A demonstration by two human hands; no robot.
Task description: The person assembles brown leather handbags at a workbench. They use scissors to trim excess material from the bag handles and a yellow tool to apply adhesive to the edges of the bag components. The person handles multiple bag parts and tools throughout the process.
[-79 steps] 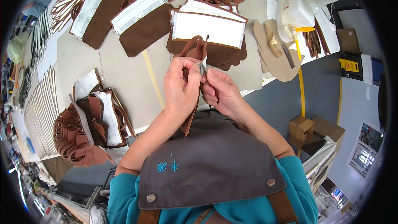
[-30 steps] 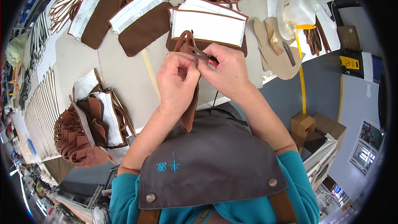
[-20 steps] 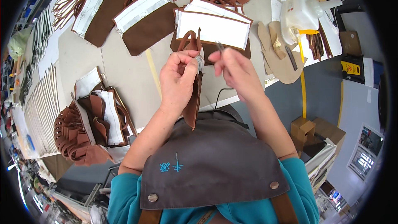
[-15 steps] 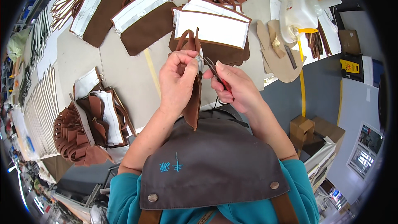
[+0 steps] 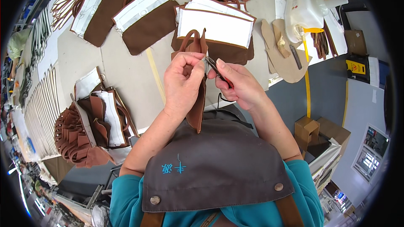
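Over the near edge of the table (image 5: 130, 71): brown leather piece (image 5: 196, 111) with a looped handle, raised in the air, lower tip hanging toward the dark apron (image 5: 219, 155).
Left hand (image 5: 183, 77): pinching the leather piece narrowly between thumb and fingers.
Right hand (image 5: 239, 85): wrapped around red-handled snips (image 5: 226, 81), blades at the pinched edge; touching or just beside, cannot tell which.
Beyond both hands: stacked white-topped brown panels (image 5: 214, 29), lying flat.
Farther left: two more brown-and-white pieces (image 5: 147, 33).
Nearer, at left: bundle of brown parts (image 5: 75, 143).
At right: white spouted bottle (image 5: 298, 17) beside flat tan pieces (image 5: 287, 72).
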